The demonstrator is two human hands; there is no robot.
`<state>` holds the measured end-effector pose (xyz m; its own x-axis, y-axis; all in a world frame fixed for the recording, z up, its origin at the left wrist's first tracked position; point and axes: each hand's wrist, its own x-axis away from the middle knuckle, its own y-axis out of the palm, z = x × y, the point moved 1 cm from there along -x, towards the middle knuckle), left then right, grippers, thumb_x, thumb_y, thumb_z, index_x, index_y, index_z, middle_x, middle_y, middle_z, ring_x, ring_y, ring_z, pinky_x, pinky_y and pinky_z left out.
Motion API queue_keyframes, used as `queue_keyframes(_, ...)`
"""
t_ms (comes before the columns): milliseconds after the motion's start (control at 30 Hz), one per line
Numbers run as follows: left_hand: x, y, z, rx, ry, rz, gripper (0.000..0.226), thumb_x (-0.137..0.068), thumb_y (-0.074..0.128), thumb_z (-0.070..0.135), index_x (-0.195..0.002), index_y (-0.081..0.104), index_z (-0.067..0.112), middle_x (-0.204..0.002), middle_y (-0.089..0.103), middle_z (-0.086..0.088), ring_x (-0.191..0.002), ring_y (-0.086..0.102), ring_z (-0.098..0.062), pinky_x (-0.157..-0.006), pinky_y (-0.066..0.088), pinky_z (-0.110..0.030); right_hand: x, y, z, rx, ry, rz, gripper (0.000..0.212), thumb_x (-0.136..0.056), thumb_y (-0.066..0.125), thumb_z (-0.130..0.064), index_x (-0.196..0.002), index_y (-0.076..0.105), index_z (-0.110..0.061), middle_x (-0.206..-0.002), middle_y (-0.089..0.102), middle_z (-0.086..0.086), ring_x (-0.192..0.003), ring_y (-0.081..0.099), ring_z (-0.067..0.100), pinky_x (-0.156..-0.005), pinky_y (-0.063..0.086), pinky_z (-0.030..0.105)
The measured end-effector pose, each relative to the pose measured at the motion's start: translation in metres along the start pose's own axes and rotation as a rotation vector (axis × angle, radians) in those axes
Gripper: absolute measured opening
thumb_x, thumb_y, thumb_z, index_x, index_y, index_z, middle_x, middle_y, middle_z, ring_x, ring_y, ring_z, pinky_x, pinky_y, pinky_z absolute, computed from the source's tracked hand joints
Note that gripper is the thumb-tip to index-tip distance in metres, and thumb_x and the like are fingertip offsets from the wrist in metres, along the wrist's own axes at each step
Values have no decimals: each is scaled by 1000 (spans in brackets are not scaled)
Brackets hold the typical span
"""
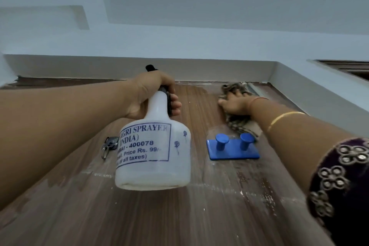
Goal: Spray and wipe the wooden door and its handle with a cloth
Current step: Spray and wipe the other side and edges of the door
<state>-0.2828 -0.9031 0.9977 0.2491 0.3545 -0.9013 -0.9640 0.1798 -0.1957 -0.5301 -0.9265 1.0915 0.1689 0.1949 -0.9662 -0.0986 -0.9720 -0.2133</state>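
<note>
I look up the brown wooden door (139,215), which fills the lower half of the head view and shows wet patches. My left hand (153,94) grips the neck and trigger of a white spray bottle (153,154) with blue print, its black nozzle pointing at the door's top. My right hand (233,105) presses a patterned cloth (239,124) flat against the door near its top right corner. The fingers lie spread on the cloth. No door handle is in view.
A blue two-peg hook plate (232,149) is stuck to the door just below the cloth. A key bunch (108,146) hangs on the door left of the bottle. The white door frame (139,66) and the ceiling lie above.
</note>
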Motion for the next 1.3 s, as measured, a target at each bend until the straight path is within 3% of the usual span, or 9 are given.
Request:
queue_keyframes(167, -7, 0, -16, 0, -69, -7, 4, -81, 49, 6, -82, 52, 6, -68, 55, -9, -60, 60, -21, -66, 59, -35, -6, 3, 9, -66, 58, 50, 74, -91, 25, -59, -153, 9, -23, -160, -4, 8, -147, -4, 32, -117, -1, 53)
queue_keyframes(433, -18, 22, -18, -23, -47, 62, 13, -84, 44, 7, -74, 53, 4, -65, 52, -9, -59, 55, -21, -53, 56, -34, 3, 1, -91, 2, -540, -6, 55, -100, 27, -35, -153, 13, -28, -161, 6, -2, -147, 3, 26, -117, 2, 52)
queue_keyframes(667, -32, 15, -25, -34, -94, 49, 9, -77, 50, 7, -85, 52, 4, -67, 56, -12, -57, 62, -25, -61, 57, -34, -37, -8, 18, -91, 13, 229, 77, -84, 32, -64, -149, 16, -27, -154, 27, 16, -140, 27, 36, -115, 22, 48)
queue_keyframes(800, -36, 18, -23, -68, -49, 87, 9, -86, 47, 11, -86, 52, 5, -67, 55, -13, -52, 60, -25, -55, 57, -32, -33, -12, 26, -54, 18, 141, 67, -95, 26, -55, -150, 21, -15, -155, 23, 16, -142, 22, 34, -116, 14, 47)
queue_keyframes(900, -40, 16, -24, -42, 4, 100, 6, -85, 46, 8, -87, 50, 5, -70, 51, -12, -62, 56, -24, -74, 56, -36, -27, -16, -7, -195, -29, -34, 44, -96, 32, -33, -96, 65, -4, -114, 58, 24, -98, 55, 35, -87, 44, 36)
queue_keyframes(1000, -39, 13, -27, -78, 60, 116, 6, -81, 47, 7, -78, 50, 3, -70, 51, -11, -76, 51, -26, -99, 45, -42, -13, -16, -49, -263, -97, -153, 41, -97, 29, -20, -65, 51, -5, -71, 50, 17, -57, 43, 26, -54, 37, 29)
queue_keyframes(1067, -38, 15, -27, -68, 48, 117, 1, -74, 48, 4, -74, 49, 3, -69, 49, -12, -72, 49, -25, -97, 45, -40, -9, -10, -78, -341, -181, -176, 32, -93, 33, -23, -77, 56, -6, -78, 54, 19, -64, 52, 28, -56, 43, 30)
queue_keyframes(1167, -36, 19, -27, -48, 54, 105, 11, -78, 42, -1, -69, 46, 4, -65, 46, -12, -62, 48, -25, -82, 46, -36, -7, -3, -103, -408, -270, -191, 46, -97, 33, -25, -129, 55, -2, -134, 53, 22, -121, 52, 37, -100, 44, 47)
queue_keyframes(1300, -36, 21, -27, -52, 26, 111, 9, -79, 45, 2, -70, 46, 3, -59, 49, -13, -59, 52, -25, -80, 48, -38, -19, -8, -89, -309, -164, -112, 38, -103, 29, -22, -128, 50, -2, -129, 53, 18, -99, 56, 28, -90, 44, 34)
